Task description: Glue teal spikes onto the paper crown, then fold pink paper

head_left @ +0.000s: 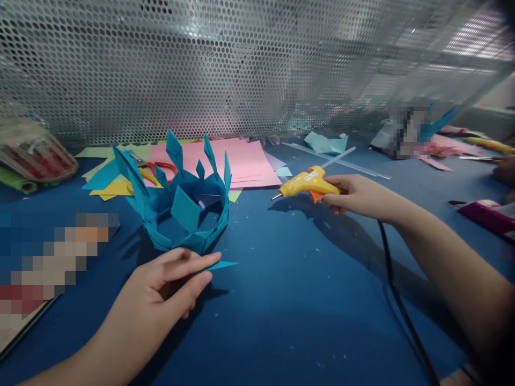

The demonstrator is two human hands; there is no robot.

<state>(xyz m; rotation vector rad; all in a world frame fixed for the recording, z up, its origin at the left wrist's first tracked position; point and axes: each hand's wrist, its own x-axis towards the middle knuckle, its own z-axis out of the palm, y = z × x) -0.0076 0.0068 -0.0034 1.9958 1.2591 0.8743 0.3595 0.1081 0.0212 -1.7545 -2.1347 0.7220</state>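
Note:
My left hand pinches a small folded blue paper piece, its pointed end sticking out to the right past my fingertips. Just behind that hand stands a blue paper crown with several upright pointed tips, and a flat diamond shape shows at its middle. My right hand is wrapped round a yellow hot glue gun, held over the table with its metal nozzle pointing left. The gun's black cord runs down toward the lower right.
Behind the crown lie pink paper sheets, orange-handled scissors and yellow paper. Clear glue sticks rest at the back. A clear bag stands at far left; a purple case is at right. A perforated metal panel closes off the back.

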